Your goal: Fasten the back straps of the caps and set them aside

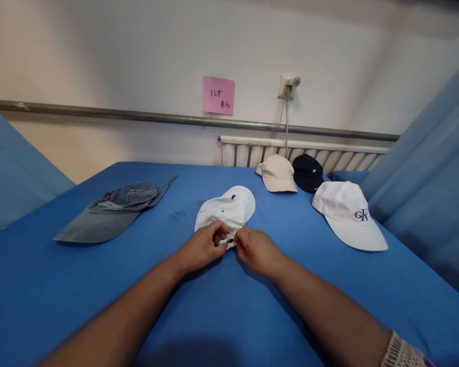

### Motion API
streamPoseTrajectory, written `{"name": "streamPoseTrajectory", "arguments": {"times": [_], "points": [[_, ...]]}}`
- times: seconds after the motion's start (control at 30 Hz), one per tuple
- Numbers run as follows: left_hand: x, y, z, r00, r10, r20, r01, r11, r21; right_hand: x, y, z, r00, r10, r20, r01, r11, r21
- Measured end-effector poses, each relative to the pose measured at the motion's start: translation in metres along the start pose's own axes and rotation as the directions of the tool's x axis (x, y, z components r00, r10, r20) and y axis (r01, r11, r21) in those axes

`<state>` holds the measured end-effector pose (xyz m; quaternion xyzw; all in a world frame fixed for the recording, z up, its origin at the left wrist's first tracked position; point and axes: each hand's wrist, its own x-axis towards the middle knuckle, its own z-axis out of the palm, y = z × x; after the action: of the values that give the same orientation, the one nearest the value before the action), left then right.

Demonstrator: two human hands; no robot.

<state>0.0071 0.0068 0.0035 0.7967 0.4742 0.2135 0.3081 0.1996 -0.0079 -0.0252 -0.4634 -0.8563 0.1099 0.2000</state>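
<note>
A white baseball cap (235, 210) with a small dark emblem lies in the middle of the blue-covered table (199, 316), its brim pointing away from me. My left hand (206, 245) pinches the near edge of the cap from the left, around the back strap. Close beside it, my right hand (257, 248) has its fingers closed on the same strap from the right. A small dark spot shows on the strap between the fingertips. The fingers partly cover the strap, so its fastening is hard to make out.
On the left lies a grey cap (118, 209). A beige cap (277, 171) and a black cap (308, 171) sit at the back right, before a radiator (248, 153). Nearer on the right is another white cap (342, 206) with dark letters. Blue curtains (428, 183) hang at the sides.
</note>
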Motion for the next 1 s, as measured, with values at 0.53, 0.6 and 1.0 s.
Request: {"name": "streamPoseTrajectory", "arguments": {"times": [0.53, 0.6, 1.0], "points": [[-0.001, 0.002, 0.003, 0.991, 0.093, -0.101, -0.076, 0.985, 0.157, 0.000, 0.005, 0.004, 0.999, -0.028, -0.024, 0.029, 0.999, 0.031], [-0.002, 0.004, 0.004, 0.990, 0.089, -0.106, -0.067, 0.979, 0.194, 0.000, 0.005, 0.005, 0.999, -0.029, -0.026, 0.030, 0.999, 0.031], [-0.007, 0.011, 0.005, 0.991, 0.063, -0.118, -0.032, 0.969, 0.244, -0.001, 0.008, 0.010, 0.998, -0.051, -0.042, 0.053, 0.998, 0.040]]}}
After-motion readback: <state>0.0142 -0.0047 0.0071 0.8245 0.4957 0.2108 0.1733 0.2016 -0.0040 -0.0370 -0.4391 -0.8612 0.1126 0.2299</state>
